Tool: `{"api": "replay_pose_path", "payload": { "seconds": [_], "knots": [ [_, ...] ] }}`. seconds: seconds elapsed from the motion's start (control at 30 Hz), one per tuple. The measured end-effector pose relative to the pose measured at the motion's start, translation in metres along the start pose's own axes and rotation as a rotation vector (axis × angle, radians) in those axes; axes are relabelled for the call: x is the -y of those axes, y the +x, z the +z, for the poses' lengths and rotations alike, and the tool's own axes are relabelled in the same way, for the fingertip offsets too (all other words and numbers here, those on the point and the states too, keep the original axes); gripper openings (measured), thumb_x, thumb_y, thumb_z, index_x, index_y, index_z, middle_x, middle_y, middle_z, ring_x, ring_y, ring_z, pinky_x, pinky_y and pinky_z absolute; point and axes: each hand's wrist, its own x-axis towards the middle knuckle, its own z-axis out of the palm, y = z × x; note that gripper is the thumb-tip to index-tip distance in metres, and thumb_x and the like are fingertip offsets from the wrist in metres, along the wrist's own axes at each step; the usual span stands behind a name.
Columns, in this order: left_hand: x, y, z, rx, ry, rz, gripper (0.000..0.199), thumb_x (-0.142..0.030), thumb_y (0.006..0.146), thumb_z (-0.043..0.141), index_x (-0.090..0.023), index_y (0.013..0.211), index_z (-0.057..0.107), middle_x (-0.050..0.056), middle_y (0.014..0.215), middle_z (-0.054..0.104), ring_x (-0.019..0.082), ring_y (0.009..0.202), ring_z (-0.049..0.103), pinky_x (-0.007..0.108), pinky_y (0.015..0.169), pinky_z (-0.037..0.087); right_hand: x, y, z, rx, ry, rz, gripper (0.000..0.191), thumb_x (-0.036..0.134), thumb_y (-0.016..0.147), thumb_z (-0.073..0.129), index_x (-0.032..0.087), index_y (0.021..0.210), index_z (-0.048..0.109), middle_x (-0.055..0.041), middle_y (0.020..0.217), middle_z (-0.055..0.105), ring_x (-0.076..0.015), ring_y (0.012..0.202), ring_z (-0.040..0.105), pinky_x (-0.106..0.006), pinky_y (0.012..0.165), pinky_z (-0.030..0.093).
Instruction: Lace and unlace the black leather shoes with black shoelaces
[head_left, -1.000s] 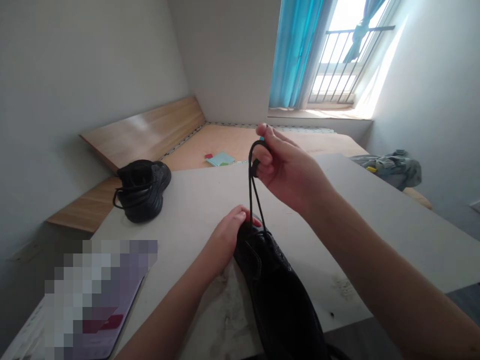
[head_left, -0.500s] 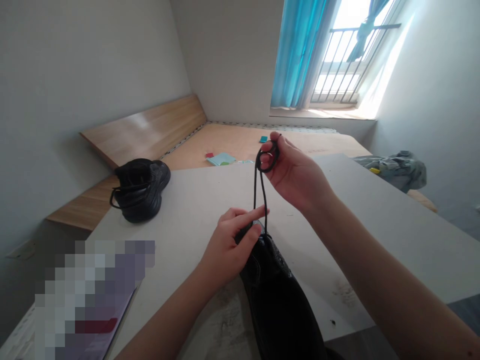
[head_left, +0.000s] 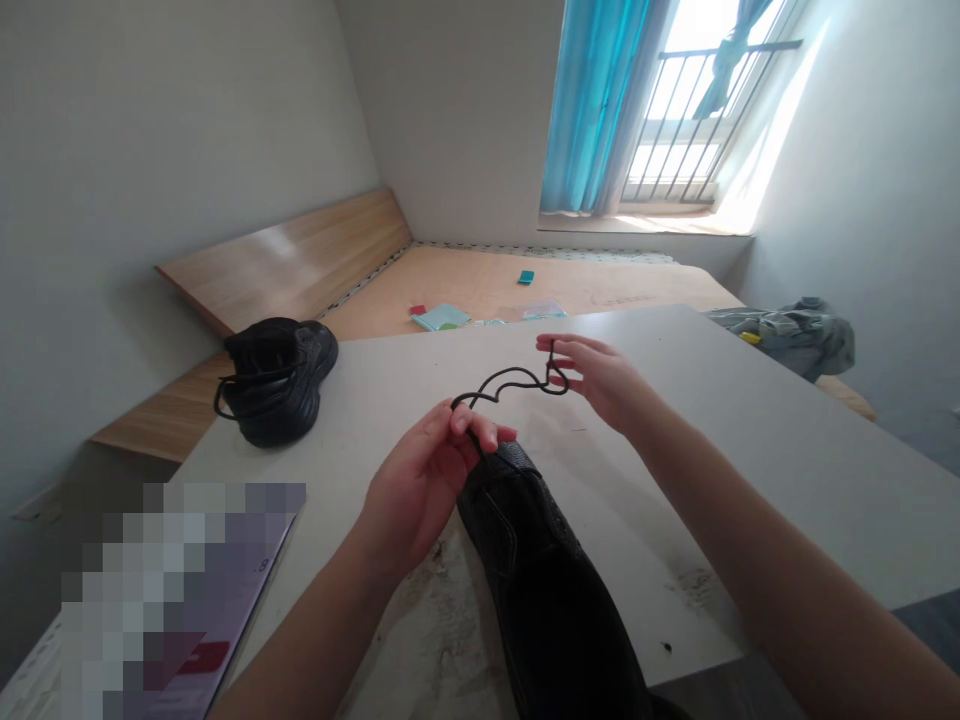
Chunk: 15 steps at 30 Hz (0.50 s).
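A black shoe (head_left: 517, 530) lies on the white table, its toe pointing away from me and its opening towards me. Just above the shoe's far part, my left hand (head_left: 427, 470) pinches a black shoelace (head_left: 517, 385) between thumb and fingers. The lace rises from the shoe, passes through that pinch and runs in loose curves to the right. My right hand (head_left: 589, 375) has its end of the lace between the fingertips, beyond the shoe and to its right. A second black shoe (head_left: 281, 380) with a loose lace stands at the table's left edge.
The white table (head_left: 750, 480) carries dark smudges near the shoe. A purple item (head_left: 259, 575), partly pixelated, lies at the left front. Behind are a bed (head_left: 622, 285) with small coloured packets (head_left: 442, 317) and a heap of clothes (head_left: 806, 335) at right.
My left hand has come off the shoe and taken hold of the lace. My right hand has moved down and slightly right, so the upright taut lace now hangs slack sideways.
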Motion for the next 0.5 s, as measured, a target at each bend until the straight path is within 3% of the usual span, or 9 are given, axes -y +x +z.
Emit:
{"api": "replay_pose_path", "payload": {
  "seconds": [0.1,0.2,0.33,0.43,0.5],
  "knots": [
    [-0.002,0.0,0.001,-0.044,0.006,-0.024,0.029,-0.034,0.094,0.048,-0.021,0.068,0.045,0.002,0.075,0.063,0.025,0.1,0.066,0.04,0.093,0.049,-0.011,-0.005,0.001,0.018,-0.153,-0.087,0.012,0.031,0.082,0.065,0.02,0.087,0.065,-0.0012,0.087,0.063,-0.0123,0.072,0.048,-0.025,0.064,0.038],
    [-0.002,0.002,0.002,-0.068,0.088,0.013,0.034,-0.034,0.095,0.045,-0.021,0.064,0.043,0.005,0.097,0.073,0.027,0.119,0.059,0.043,0.1,0.046,-0.01,-0.018,0.009,0.289,-0.266,-0.078,0.033,0.043,0.086,0.062,0.017,0.066,0.066,0.001,0.06,0.054,-0.012,0.06,0.044,-0.027,0.059,0.033],
    [0.0,0.001,-0.001,-0.022,0.129,0.047,0.035,-0.034,0.097,0.045,-0.02,0.066,0.051,0.004,0.124,0.07,0.023,0.119,0.059,0.039,0.101,0.046,-0.005,-0.041,0.029,0.668,-0.263,-0.027,0.038,0.051,0.083,0.065,0.015,0.072,0.073,0.0005,0.064,0.06,-0.0121,0.063,0.048,-0.027,0.062,0.035],
    [0.002,-0.001,-0.003,0.017,0.192,0.031,0.031,-0.036,0.095,0.053,-0.02,0.069,0.056,0.003,0.124,0.07,0.021,0.116,0.059,0.035,0.104,0.042,-0.007,-0.055,0.043,0.738,-0.171,0.019,0.036,0.051,0.078,0.071,0.015,0.074,0.071,0.0031,0.064,0.055,-0.0098,0.059,0.042,-0.025,0.058,0.033],
    [0.001,-0.001,-0.002,0.018,0.229,0.023,0.03,-0.034,0.093,0.056,-0.02,0.066,0.055,0.004,0.12,0.072,0.022,0.116,0.059,0.034,0.104,0.041,-0.011,-0.059,0.049,0.712,-0.068,0.052,0.035,0.051,0.077,0.072,0.016,0.078,0.07,0.0019,0.07,0.058,-0.0108,0.065,0.048,-0.025,0.064,0.038]
  ]
}}
